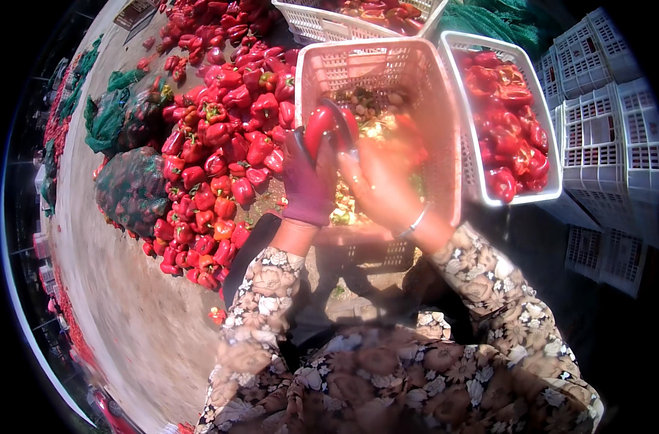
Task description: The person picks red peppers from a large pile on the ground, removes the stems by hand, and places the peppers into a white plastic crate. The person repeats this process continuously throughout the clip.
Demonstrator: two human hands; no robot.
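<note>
My left hand (307,186), in a purple glove, is closed around a red bell pepper (318,127) above a crate. My bare right hand (386,186), with a bracelet at the wrist, is closed close against the pepper's right side. A dark curved strip crosses the pepper there; glare and blur hide whether it is a blade, and what the right fingers hold. Below both hands, the pinkish plastic crate (378,52) contains pale and greenish pepper scraps (369,108).
Left of the crate lies a large heap of whole red peppers (217,155), with filled green mesh sacks (133,189) beyond it. A white crate of opened red peppers (553,155) stands to the right, near stacked white crates (597,130). Another white crate (322,27) sits behind.
</note>
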